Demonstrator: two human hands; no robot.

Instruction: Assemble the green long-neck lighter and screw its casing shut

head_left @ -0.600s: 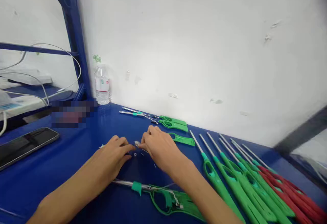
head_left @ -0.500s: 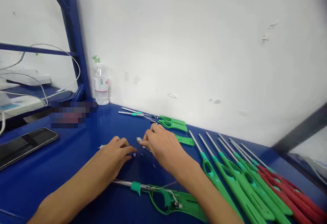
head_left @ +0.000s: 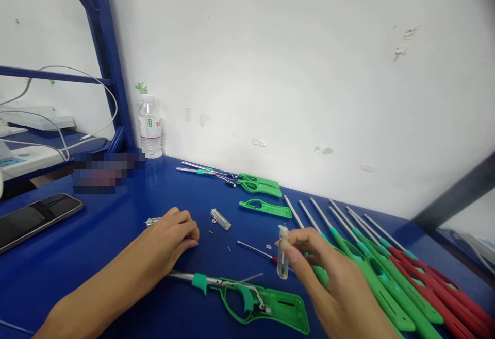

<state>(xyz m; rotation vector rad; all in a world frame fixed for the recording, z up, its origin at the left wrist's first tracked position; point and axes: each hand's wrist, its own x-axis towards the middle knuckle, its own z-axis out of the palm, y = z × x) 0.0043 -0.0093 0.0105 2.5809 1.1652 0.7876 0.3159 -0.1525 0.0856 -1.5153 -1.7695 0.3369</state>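
Note:
Between the thumb and fingers of my right hand (head_left: 328,272) is a clear fuel tank (head_left: 283,256), held upright over the table. My left hand (head_left: 176,236) rests on the blue table with its fingers curled; whether a small thing is in them is hidden. Behind its wrist a whitish part (head_left: 152,221) peeks out. A second clear tank (head_left: 220,219) lies between the hands, beside tiny loose pieces. Nearest me is an opened green lighter (head_left: 276,308) with a metal tube and white wires. A thin screwdriver (head_left: 255,249) lies left of the held tank.
Several green lighters (head_left: 367,272) and red ones (head_left: 433,287) lie in a row at the right. Green shells (head_left: 263,188) with tubes and wires are near the wall, with another half shell (head_left: 266,208) before them. A bottle (head_left: 150,130) and a phone (head_left: 38,219) stand and lie at left.
My right hand has moved right and toward me, and now holds up a clear tank. The tank, half shell and screwdriver it had covered are in view. My left hand's fingers have curled in.

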